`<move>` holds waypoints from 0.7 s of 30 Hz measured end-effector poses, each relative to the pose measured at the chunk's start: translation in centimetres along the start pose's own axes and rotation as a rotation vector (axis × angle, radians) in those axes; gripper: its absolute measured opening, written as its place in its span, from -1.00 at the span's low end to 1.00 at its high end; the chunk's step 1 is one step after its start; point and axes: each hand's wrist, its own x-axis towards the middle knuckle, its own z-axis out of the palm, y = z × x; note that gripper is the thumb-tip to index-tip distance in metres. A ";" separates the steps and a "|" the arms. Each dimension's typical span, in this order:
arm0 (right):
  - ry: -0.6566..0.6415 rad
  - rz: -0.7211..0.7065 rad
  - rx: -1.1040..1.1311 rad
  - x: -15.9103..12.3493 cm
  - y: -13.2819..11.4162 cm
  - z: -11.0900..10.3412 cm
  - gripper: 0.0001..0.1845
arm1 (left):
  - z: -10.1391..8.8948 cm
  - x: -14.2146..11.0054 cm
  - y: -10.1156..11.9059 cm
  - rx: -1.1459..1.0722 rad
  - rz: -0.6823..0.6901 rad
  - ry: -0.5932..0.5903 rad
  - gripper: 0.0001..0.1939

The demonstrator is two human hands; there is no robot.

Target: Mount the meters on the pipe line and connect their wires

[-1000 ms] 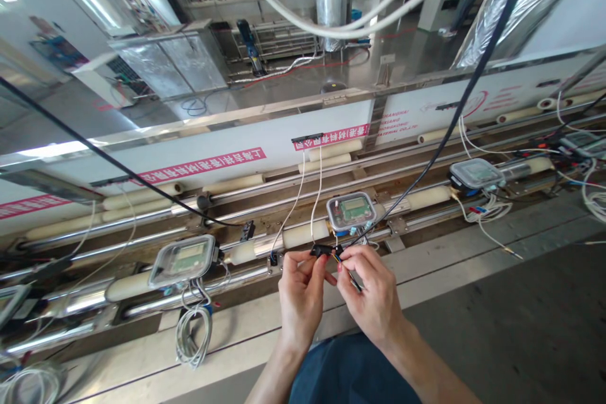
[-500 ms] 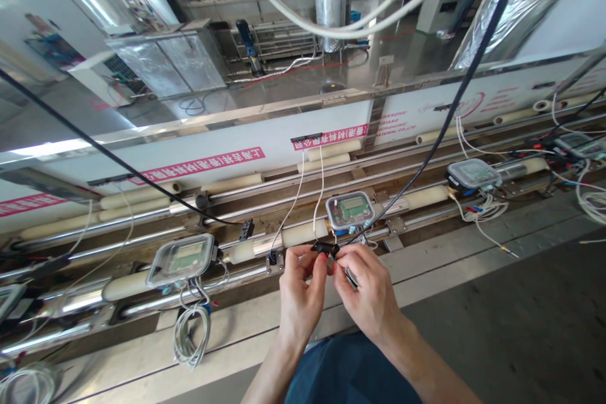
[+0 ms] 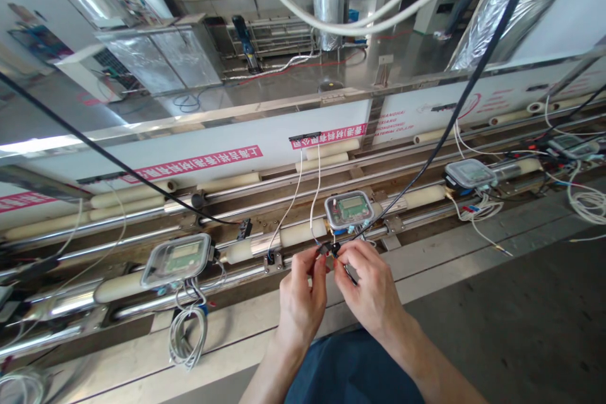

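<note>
One small black connector (image 3: 327, 247) sits pinched between both hands — left hand (image 3: 299, 303) and right hand (image 3: 367, 293), fingertips closed on it — just before the middle meter (image 3: 349, 209) of three clear-lidded meters on the rails (image 3: 142, 303).

Middle meter (image 3: 349, 209) is sitting on the pipe line (image 3: 293, 233). Left hand (image 3: 299, 303) and right hand (image 3: 367, 293) are meeting just in front of it, pinching a small connector (image 3: 328, 248) between them. Left of the meter, another meter (image 3: 177, 259) is sitting on the line; right of it, a third meter (image 3: 468, 173). Wire coil (image 3: 187, 334) is hanging below the left one.
</note>
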 end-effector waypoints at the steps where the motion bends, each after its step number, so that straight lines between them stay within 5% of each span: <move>1: -0.001 0.002 0.000 0.0 0.0 0.0 -0.88 | 0.0 0.0 0.0 0.004 0.000 0.003 -0.83; 17: -0.006 0.022 0.001 0.0 -0.4 0.1 -0.86 | 0.8 -0.4 -0.5 0.185 0.131 0.055 -0.83; 21: -0.060 0.023 0.059 0.7 -0.3 -2.9 -0.91 | -2.1 0.4 1.5 0.268 0.132 -0.010 -0.76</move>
